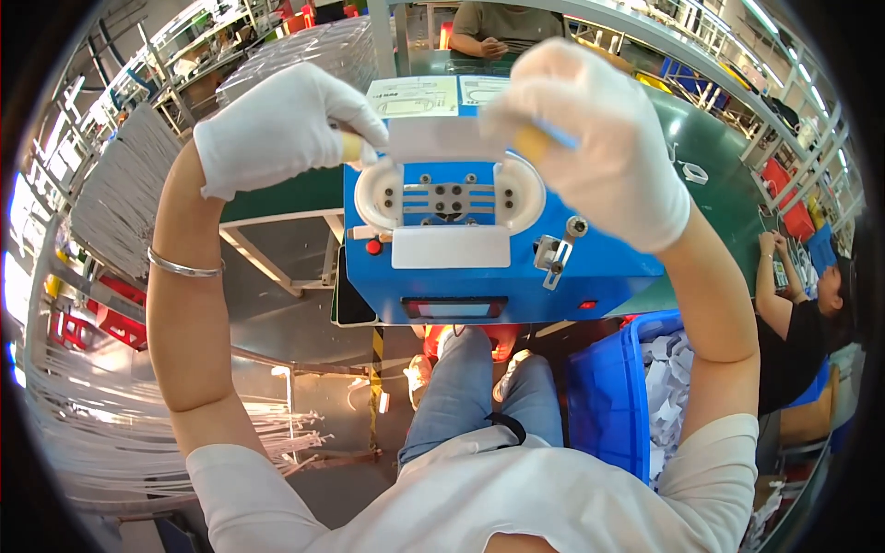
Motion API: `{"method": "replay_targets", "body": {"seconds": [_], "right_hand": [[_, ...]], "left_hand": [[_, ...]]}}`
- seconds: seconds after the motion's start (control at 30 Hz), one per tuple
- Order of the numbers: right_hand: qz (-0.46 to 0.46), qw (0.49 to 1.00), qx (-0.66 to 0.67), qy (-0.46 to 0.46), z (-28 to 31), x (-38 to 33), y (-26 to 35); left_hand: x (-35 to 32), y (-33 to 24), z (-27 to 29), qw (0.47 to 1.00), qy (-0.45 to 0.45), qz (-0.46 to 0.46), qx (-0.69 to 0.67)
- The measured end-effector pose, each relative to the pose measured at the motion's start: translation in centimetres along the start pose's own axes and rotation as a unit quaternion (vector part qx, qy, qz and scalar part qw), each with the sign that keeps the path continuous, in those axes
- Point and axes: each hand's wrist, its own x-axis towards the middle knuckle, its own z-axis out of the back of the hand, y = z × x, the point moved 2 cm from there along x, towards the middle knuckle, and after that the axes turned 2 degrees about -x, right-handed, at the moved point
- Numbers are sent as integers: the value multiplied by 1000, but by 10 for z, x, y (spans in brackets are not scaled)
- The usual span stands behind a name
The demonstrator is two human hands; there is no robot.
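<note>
L grip (371, 146), blurred R grip (513, 136) nr white strip (438, 141), both holds unclear; printed sheets (419, 97) behind mach. (553, 300)

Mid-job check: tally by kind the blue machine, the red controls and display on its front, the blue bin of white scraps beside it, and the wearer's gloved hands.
Blue machine: 1
Red round button: 1
Red switch: 1
Display: 1
Blue bin: 1
Gloved hands (left hand, right hand): 2
Total: 7
</note>
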Motion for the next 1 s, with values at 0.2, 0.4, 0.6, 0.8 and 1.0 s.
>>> {"method": "replay_targets", "body": {"seconds": [0.2,0.4,0.6,0.8,1.0], "right_hand": [[23,989,-127,71,-23,-16,11],[10,983,-148,112,-36,-15,11],[-6,965,-195,177,-34,-7,15],[-242,908,281,196,-49,-10,-43],[-346,828,421,132,-48,-9,-10]], "left_hand": [[-1,4,-2,998,3,-9,69],[-14,3,-25,991,-70,-57,96],[-10,-15,-67,897,-290,-191,272],[-6,-5,-69,886,-305,-205,283],[-3,-6,-65,874,-356,-215,252]]}}
